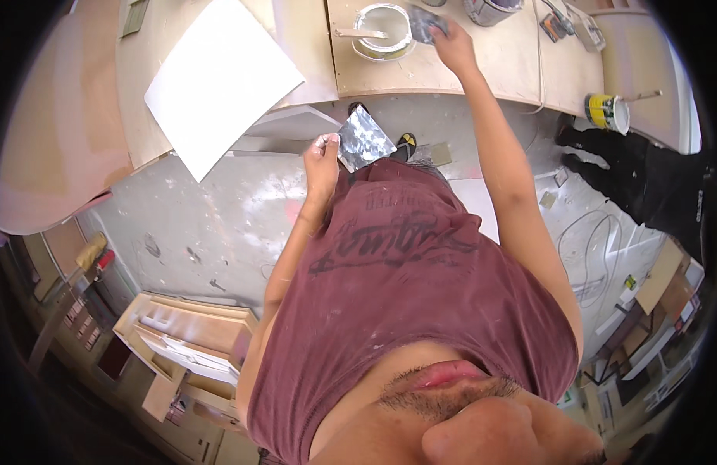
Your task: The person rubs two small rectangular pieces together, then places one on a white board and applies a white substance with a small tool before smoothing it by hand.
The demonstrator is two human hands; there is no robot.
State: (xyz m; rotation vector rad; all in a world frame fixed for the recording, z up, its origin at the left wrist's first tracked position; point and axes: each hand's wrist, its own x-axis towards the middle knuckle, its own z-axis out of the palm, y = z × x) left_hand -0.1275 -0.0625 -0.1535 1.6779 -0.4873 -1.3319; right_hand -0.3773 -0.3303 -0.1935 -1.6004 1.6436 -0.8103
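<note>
Pinched at its edge in my left hand [323, 159] is a flat, square metal sheet [365, 139] smeared with white paste, held in front of my body below the bench edge. My right hand [455, 49] reaches out over the bench and grips a smaller, grey, paste-smeared flat spreader [425, 25]. That spreader lies beside the right rim of a round tub [357, 48] with white paste round its rim. A flat wooden stick [361, 33] rests across the tub's left side. Motion blurs the right fingers slightly.
A large white panel [223, 85] overhangs the plywood bench [467, 81] at left. Toward the right are a dark paint can [492, 9], a power tool [557, 27] with a cord, and a yellow-labelled can [606, 113]. A person in black clothes [645, 174] is at far right.
</note>
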